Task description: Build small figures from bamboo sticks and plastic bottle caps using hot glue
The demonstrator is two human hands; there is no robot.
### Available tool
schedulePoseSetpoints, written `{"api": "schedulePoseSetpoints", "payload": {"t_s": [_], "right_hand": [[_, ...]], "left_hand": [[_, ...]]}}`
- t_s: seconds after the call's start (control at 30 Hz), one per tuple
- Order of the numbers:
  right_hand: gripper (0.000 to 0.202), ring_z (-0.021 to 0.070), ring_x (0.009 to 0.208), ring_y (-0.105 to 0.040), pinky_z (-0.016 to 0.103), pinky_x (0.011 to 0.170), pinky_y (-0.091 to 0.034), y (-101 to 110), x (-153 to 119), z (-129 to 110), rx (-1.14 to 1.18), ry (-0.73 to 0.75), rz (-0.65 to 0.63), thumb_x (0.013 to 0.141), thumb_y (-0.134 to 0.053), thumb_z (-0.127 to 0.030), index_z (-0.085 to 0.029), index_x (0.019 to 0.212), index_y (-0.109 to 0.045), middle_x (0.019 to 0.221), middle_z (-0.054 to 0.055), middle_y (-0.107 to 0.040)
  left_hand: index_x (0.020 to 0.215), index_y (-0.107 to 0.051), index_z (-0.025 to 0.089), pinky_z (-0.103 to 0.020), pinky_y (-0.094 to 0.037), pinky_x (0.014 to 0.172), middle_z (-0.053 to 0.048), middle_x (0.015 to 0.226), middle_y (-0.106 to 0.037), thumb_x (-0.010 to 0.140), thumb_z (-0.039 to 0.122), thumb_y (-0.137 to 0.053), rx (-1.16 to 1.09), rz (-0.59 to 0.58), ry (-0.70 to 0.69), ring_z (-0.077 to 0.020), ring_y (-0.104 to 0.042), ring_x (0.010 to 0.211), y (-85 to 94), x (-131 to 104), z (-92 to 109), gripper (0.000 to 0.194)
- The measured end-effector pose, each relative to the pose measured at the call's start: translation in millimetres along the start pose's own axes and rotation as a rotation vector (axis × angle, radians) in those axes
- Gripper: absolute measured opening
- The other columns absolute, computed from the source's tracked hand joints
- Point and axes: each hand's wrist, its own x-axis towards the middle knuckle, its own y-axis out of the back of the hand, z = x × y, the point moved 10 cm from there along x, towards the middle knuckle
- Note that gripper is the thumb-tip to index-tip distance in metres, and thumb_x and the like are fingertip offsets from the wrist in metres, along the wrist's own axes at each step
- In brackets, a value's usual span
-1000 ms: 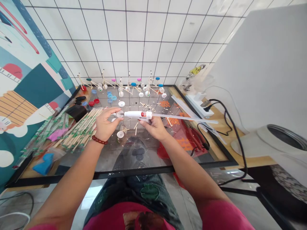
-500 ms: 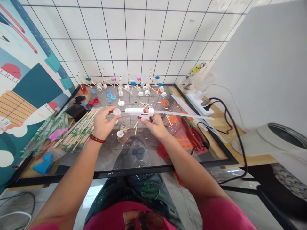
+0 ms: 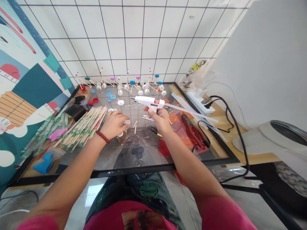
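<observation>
My right hand (image 3: 161, 119) is wrapped round the handle of a white hot glue gun (image 3: 145, 101), its nozzle pointing left. A long clear glue stick (image 3: 189, 111) sticks out of the gun's back end. Over the glass tabletop, my left hand (image 3: 114, 124) is closed at the fingertips on a whitish bottle cap (image 3: 127, 121). Another white piece below those fingers is mostly covered by the hand. Short wooden sticks (image 3: 135, 127) lie just right of the cap. Beyond the hand rests a loose white cap (image 3: 120, 102).
Small stick models on bottle caps (image 3: 147, 91) line the wall side. Paper-wrapped chopsticks (image 3: 83, 126) are heaped at left, near red and blue caps (image 3: 109, 97). At right are red-handled pliers (image 3: 194, 132), a power strip (image 3: 200, 102) and a black cable (image 3: 242, 140).
My left hand has moved right and nearer to me with the cap, turning palm down. The glue gun has shifted right and up, its nozzle now away from the cap.
</observation>
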Motion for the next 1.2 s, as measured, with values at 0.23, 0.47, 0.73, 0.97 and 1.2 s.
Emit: {"api": "schedulePoseSetpoints", "payload": {"t_s": [0.23, 0.47, 0.73, 0.97, 1.2], "right_hand": [[0.046, 0.0174, 0.076, -0.060, 0.033, 0.075, -0.053, 0, 2, 4, 0.013, -0.009, -0.016, 0.081, -0.086, -0.065, -0.022, 0.096, -0.075, 0.086, 0.001, -0.075], [0.050, 0.0211, 0.087, -0.069, 0.037, 0.087, -0.060, -9, -1, 3, -0.023, 0.033, -0.059, 0.086, -0.083, -0.071, -0.023, 0.096, -0.074, 0.096, 0.006, -0.080], [0.055, 0.0251, 0.095, -0.075, 0.043, 0.098, -0.062, -15, -4, 7, -0.045, 0.066, -0.104, 0.083, -0.087, -0.072, -0.022, 0.105, -0.080, 0.104, 0.008, -0.085], [0.051, 0.0268, 0.089, -0.076, 0.042, 0.092, -0.064, -26, -11, 18, -0.170, 0.049, -0.210, 0.091, -0.084, -0.064, -0.021, 0.118, -0.084, 0.095, 0.006, -0.084], [0.037, 0.0255, 0.087, -0.073, 0.039, 0.088, -0.060, -40, -20, 1, -0.370, 0.142, -0.329, 0.097, -0.077, -0.050, -0.020, 0.118, -0.086, 0.097, 0.006, -0.081]], "left_hand": [[0.145, -0.076, 0.023, -0.063, -0.041, 0.126, -0.018, 0.146, -0.079, 0.095, 0.040, -0.077, 0.139, 0.071, 0.010, -0.0432, -0.063, 0.145, 24.2, -25, 4, 0.054], [0.112, -0.086, 0.021, -0.060, -0.056, 0.109, -0.019, 0.122, -0.081, 0.078, 0.045, -0.090, 0.080, 0.001, 0.072, -0.0447, -0.072, 0.119, 14.4, -63, -7, 0.042], [0.098, -0.080, 0.021, -0.046, -0.063, 0.087, -0.011, 0.098, -0.084, 0.072, 0.048, -0.093, -0.703, 0.285, 0.352, -0.0294, -0.077, 0.091, 15.9, -70, -49, 0.040], [0.096, -0.085, 0.021, -0.040, -0.064, 0.082, -0.007, 0.094, -0.081, 0.061, 0.045, -0.101, -0.647, 0.495, 0.249, -0.0219, -0.072, 0.079, 48.5, -41, -60, 0.045], [0.095, -0.087, 0.024, -0.034, -0.058, 0.074, -0.002, 0.084, -0.073, 0.072, 0.042, -0.096, -0.317, 0.590, 0.061, -0.0195, -0.066, 0.075, 58.7, -33, -33, 0.030]]}}
